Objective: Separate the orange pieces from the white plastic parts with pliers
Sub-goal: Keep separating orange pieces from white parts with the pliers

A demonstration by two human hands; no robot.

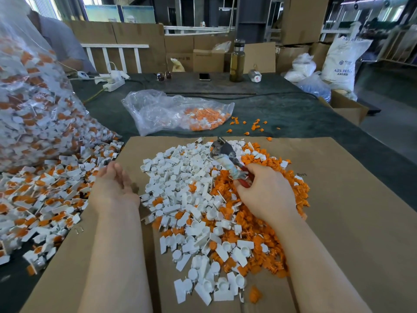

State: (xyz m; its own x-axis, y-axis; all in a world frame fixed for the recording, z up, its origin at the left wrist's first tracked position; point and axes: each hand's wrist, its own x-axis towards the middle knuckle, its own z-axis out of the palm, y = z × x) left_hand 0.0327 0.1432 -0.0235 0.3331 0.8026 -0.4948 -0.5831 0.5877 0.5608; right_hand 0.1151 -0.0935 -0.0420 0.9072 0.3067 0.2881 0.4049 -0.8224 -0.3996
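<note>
Pliers [228, 159] gripped by right hand [266, 190] (left hand [115, 184] empty) above white parts [180, 177].

Your right hand [267, 193] grips the pliers [228, 159] by their red handles, head pointing away over the mixed heap of white plastic parts [180, 177] and orange pieces [255, 236] on the cardboard sheet [338, 199]. Your left hand [112, 186] hovers relaxed, palm inward, beside the unsorted pile [45, 195] spilling from a clear bag [29, 98] on the counter [293, 114].
</note>
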